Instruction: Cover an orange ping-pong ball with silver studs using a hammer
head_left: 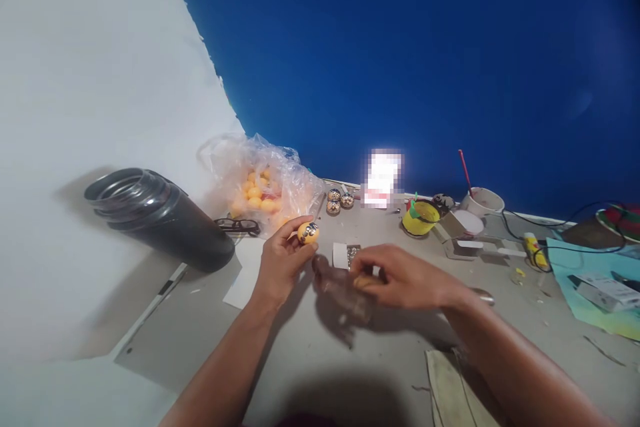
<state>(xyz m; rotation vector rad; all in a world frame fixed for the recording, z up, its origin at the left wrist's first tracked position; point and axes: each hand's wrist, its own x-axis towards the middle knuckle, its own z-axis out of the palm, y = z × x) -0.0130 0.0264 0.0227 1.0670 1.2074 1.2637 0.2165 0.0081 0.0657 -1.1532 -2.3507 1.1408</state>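
Note:
My left hand (285, 260) grips a yellow-orange ball (309, 233) between thumb and fingers. Dark and silvery pieces cover part of the ball's upper side. My right hand (390, 277) is closed in a pinch, low over the table and to the right of the ball; whatever its fingertips hold, if anything, cannot be made out. Just beyond its fingers lies a small open box (341, 256) with many tiny silvery beads (353, 253). Three decorated balls (334, 205) with shiny bits stand together farther back.
A clear plastic bag (295, 180) holds several yellow-orange balls (255, 192). Left of it are eyeglasses (245, 225) and a tilted-looking dark flask (165, 220). A glowing screen (384, 177) leans at the wall. Rightward stand a yellow tub (420, 219), a white cup (484, 200), an opened carton (467, 247) and cables.

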